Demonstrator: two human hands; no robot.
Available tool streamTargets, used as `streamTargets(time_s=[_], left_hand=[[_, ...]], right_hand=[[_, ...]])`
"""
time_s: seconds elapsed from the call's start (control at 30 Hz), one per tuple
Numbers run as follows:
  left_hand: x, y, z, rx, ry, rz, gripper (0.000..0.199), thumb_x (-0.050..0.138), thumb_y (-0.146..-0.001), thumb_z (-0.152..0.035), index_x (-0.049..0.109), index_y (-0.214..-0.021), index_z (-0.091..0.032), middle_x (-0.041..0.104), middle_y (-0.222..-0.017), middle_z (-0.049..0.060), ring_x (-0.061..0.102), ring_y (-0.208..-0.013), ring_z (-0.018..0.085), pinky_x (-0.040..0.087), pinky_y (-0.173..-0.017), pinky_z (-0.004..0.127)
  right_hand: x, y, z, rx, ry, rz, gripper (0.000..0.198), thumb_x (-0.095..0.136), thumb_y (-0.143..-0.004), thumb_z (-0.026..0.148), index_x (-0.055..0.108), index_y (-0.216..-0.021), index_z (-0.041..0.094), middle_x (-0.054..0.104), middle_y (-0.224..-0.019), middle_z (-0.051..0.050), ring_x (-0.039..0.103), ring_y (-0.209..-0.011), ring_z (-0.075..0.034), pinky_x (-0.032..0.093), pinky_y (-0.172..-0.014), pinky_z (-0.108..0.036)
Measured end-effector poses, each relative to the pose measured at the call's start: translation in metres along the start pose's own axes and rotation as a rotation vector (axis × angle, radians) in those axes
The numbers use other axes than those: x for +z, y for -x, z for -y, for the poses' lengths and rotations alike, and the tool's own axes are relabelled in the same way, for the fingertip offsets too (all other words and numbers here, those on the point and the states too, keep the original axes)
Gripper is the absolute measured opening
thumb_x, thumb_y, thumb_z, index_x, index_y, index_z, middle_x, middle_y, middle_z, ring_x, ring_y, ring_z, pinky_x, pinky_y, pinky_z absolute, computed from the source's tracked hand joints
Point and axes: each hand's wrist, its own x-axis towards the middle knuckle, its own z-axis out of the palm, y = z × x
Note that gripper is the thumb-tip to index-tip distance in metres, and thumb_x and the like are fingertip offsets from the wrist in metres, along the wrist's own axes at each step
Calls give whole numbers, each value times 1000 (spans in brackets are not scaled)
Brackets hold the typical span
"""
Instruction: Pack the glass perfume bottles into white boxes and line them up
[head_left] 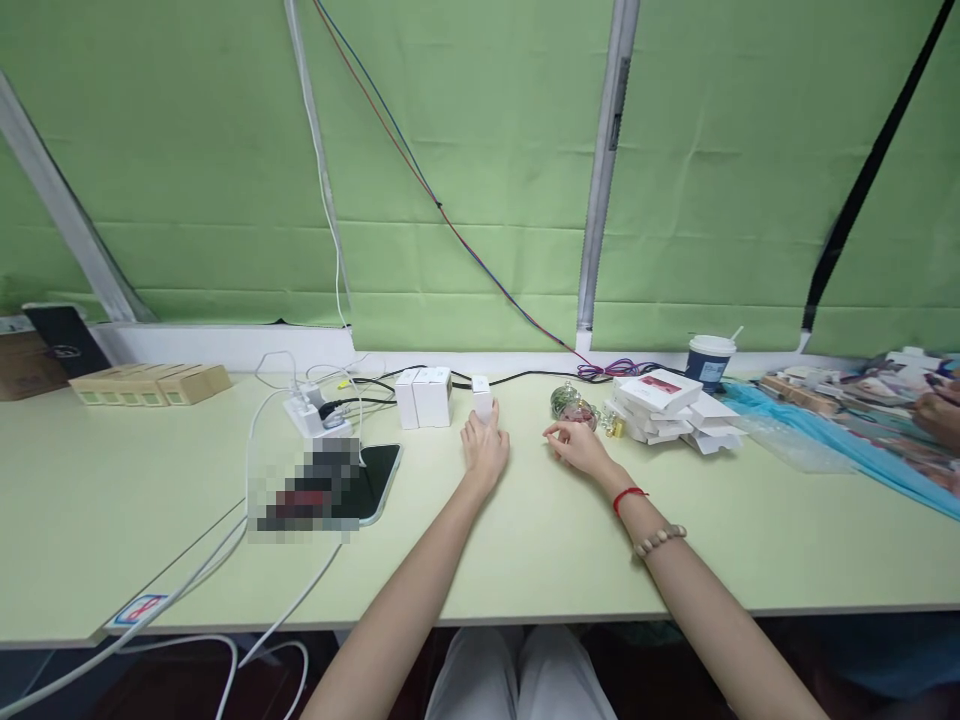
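Note:
My left hand (486, 455) is closed around the lower part of a small white box (481, 394), which stands upright on the table. Left of it, apart from the hand, are more white boxes (424, 398) set side by side. My right hand (579, 448) hovers at or just above the tabletop, fingers stretched to the left and slightly apart, with nothing visible in them. Right behind that hand sit small rounded see-through pieces (567, 400), greenish and pinkish, and a little gold-coloured item (616, 428). What exactly these pieces are I cannot make out.
Flattened white boxes (660, 405) are piled on the right, before a lidded cup (709, 360). Further right lie blue plastic (810, 430) and another person's hand (941, 410). Left are a phone (379, 480), a power strip (315, 412), cables and tan boxes (150, 384).

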Motion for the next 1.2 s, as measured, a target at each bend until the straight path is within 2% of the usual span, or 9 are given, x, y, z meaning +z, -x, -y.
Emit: streamTargets(time_s=[0.1,0.27,0.43,0.63,0.8,0.9,0.97,1.07,1.2], left_hand=[[-2,0,0,-14,23,24,60,41,-80,-17,30,-138,-25,46,-116,15,52,-97,25,36,-89,37],[-5,-2,2,-72,118,-13,55,41,-81,-21,33,-135,-25,44,-117,15,53,-98,25,37,-88,36],[-5,-7,11,-129,179,-63,36,41,-82,-21,49,-117,-22,45,-108,12,55,-90,23,40,-83,35],[0,-12,21,-180,222,-119,27,38,-81,-13,52,-103,-22,46,-101,9,55,-90,20,41,-80,32],[2,-10,18,-66,254,-146,22,41,-75,-6,54,-84,-21,49,-103,8,49,-105,21,37,-87,35],[1,-8,14,-18,261,-170,17,41,-77,-8,52,-83,-20,49,-110,10,48,-106,22,37,-86,35],[-1,-8,13,-6,278,-196,15,40,-77,-10,49,-86,-19,49,-111,10,48,-105,22,37,-84,35],[-3,-8,12,37,317,-221,13,43,-75,-14,43,-87,-20,52,-101,7,50,-99,20,36,-82,33],[-4,-5,7,147,304,-164,18,47,-69,-14,40,-84,-21,51,-91,3,50,-91,18,36,-79,31]], right_hand=[[-1,1,2,-3,-1,9,25,44,-80,22,65,-92,16,65,-57,0,51,-41,-9,38,-51,-21],[-2,1,4,2,-14,12,25,45,-81,24,65,-92,16,66,-60,-1,51,-41,-9,39,-52,-21],[0,0,2,-16,-13,24,24,46,-81,25,65,-91,16,66,-60,-1,52,-42,-9,40,-53,-22],[1,0,2,-28,-14,40,23,45,-81,24,65,-90,16,66,-60,-1,52,-42,-9,40,-53,-21],[1,0,5,-21,-4,42,23,45,-81,24,65,-90,16,67,-61,-1,53,-43,-9,41,-55,-22],[2,0,5,-30,-7,37,25,44,-81,25,64,-93,16,66,-61,-1,53,-44,-10,41,-56,-22],[2,0,5,-30,-15,35,26,44,-82,26,63,-96,17,66,-61,0,53,-45,-9,41,-56,-22],[3,0,5,-10,-36,34,28,42,-83,29,61,-101,17,66,-62,0,52,-44,-9,40,-55,-22],[4,0,6,30,-69,47,36,40,-85,33,53,-115,18,65,-65,1,54,-48,-10,40,-56,-22]])
